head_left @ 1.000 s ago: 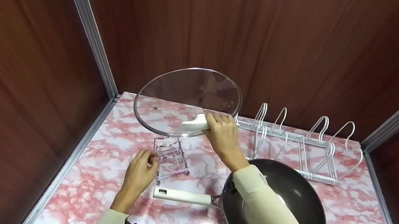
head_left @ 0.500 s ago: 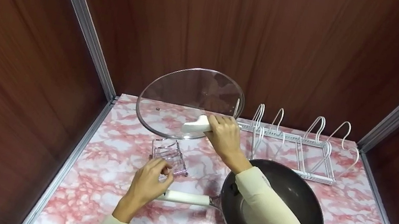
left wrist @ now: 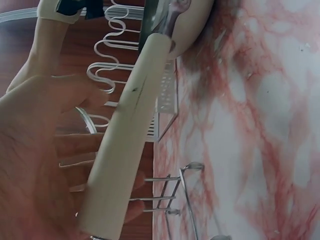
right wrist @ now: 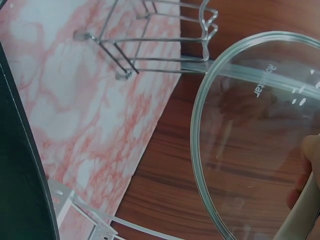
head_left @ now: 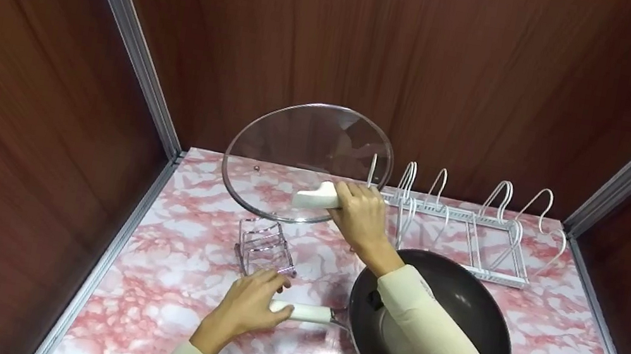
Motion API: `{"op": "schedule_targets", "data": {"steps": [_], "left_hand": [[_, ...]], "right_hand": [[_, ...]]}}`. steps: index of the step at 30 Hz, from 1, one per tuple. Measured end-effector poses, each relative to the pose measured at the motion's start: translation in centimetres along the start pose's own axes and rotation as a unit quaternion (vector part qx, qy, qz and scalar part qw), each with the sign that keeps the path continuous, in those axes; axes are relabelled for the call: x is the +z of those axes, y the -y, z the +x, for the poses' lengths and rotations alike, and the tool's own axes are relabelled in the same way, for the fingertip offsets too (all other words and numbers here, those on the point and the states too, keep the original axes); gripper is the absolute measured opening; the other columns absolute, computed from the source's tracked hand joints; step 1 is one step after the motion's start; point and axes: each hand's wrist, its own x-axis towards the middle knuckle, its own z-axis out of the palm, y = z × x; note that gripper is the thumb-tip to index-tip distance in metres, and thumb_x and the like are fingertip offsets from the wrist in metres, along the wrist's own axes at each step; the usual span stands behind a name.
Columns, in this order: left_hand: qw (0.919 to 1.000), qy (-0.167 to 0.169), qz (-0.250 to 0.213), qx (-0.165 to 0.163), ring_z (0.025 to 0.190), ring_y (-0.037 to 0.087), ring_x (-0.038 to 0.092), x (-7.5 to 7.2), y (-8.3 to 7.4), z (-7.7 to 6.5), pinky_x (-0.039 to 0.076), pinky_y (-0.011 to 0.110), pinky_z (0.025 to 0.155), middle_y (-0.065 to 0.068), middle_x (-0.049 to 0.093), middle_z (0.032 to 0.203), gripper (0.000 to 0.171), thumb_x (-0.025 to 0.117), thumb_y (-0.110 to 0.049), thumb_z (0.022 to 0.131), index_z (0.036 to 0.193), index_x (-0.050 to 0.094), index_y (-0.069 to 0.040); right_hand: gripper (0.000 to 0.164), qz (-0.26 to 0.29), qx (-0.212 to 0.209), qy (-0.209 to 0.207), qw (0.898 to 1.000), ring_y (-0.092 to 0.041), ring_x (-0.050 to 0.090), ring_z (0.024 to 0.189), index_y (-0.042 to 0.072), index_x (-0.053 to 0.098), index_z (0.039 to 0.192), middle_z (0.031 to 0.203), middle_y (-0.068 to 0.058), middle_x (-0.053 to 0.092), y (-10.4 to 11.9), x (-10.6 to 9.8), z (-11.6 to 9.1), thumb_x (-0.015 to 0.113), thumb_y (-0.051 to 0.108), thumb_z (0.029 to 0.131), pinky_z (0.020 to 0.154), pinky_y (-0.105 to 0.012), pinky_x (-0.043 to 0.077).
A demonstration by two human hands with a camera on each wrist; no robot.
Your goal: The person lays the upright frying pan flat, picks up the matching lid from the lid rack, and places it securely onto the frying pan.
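My right hand (head_left: 361,217) grips the cream handle (head_left: 315,196) of a clear glass lid (head_left: 290,134). The lid is tilted up in the air above a small chrome wire rack (head_left: 266,244). Below my right forearm lies a dark frying pan (head_left: 478,313), its cream handle (head_left: 309,313) pointing left. My left hand (head_left: 252,304) is at the end of that pan handle, thumb and fingers spread. In the left wrist view the pan handle (left wrist: 127,125) crosses in front of the fingers, which are not curled round it.
Behind the pan, a white wire rack (head_left: 491,275) with several upright loops stands on the pink marbled tabletop (head_left: 145,277). Dark wood panels (head_left: 337,46) with metal corner strips (head_left: 129,24) enclose the back and sides.
My left hand has moved from beside the small chrome rack toward me and to the right, reaching the pan handle while its fingers spread. The held lid has shifted slightly right.
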Motion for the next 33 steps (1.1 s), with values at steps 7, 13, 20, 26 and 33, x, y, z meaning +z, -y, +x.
{"op": "schedule_targets", "data": {"steps": [7, 13, 20, 26, 33], "left_hand": [[0.9983, 0.046, 0.031, 0.02, 0.083, 0.016, 0.065, 0.9, -0.4, 0.3, 0.056, 0.036, 0.068, -0.002, 0.072, 0.1, 0.05, 0.083, -0.053, 0.08, 0.112, 0.072, -0.016], [0.9944, 0.052, 0.082, 0.044, 0.067, 0.015, 0.062, 1.4, -0.9, 0.1, 0.051, 0.035, 0.058, -0.004, 0.068, 0.083, 0.046, 0.087, -0.051, 0.076, 0.102, 0.072, -0.016], [0.988, 0.055, 0.132, 0.059, 0.055, 0.017, 0.056, 1.7, -1.3, 0.2, 0.042, 0.034, 0.049, -0.005, 0.062, 0.067, 0.04, 0.092, -0.044, 0.071, 0.082, 0.064, -0.018], [0.9854, 0.031, 0.156, 0.062, 0.052, 0.02, 0.057, 1.9, -1.5, 0.2, 0.041, 0.036, 0.047, -0.003, 0.061, 0.062, 0.036, 0.092, -0.037, 0.071, 0.077, 0.063, -0.017], [0.9836, 0.002, 0.171, 0.059, 0.049, 0.022, 0.055, 2.1, -1.6, 0.3, 0.04, 0.038, 0.046, -0.001, 0.06, 0.059, 0.034, 0.09, -0.034, 0.071, 0.072, 0.06, -0.017]], "right_hand": [[0.032, 0.003, 0.005, -0.003, 1.0, -0.032, 0.072, 0.071, 0.008, 0.064, 0.09, 0.082, -0.009, 0.076, -0.2, -0.5, 0.1, 0.09, 0.018, 0.075, 0.066, -0.045, 0.052], [0.03, 0.009, 0.01, -0.004, 1.0, -0.032, 0.072, 0.072, 0.009, 0.067, 0.093, 0.083, -0.009, 0.076, -0.2, -0.8, -0.1, 0.09, 0.018, 0.076, 0.066, -0.043, 0.052], [0.028, 0.01, 0.018, -0.007, 1.0, -0.033, 0.072, 0.072, 0.008, 0.065, 0.091, 0.085, -0.009, 0.077, -0.4, -1.1, -0.4, 0.088, 0.017, 0.077, 0.066, -0.044, 0.053], [0.028, 0.016, 0.026, -0.004, 1.0, -0.032, 0.071, 0.069, 0.009, 0.064, 0.089, 0.082, -0.008, 0.076, -0.5, -1.4, -0.7, 0.087, 0.017, 0.076, 0.062, -0.043, 0.052], [0.03, 0.01, 0.019, -0.008, 1.0, -0.033, 0.07, 0.064, 0.009, 0.06, 0.085, 0.072, -0.007, 0.07, -0.6, -1.8, -1.1, 0.086, 0.019, 0.074, 0.06, -0.046, 0.055]]}}
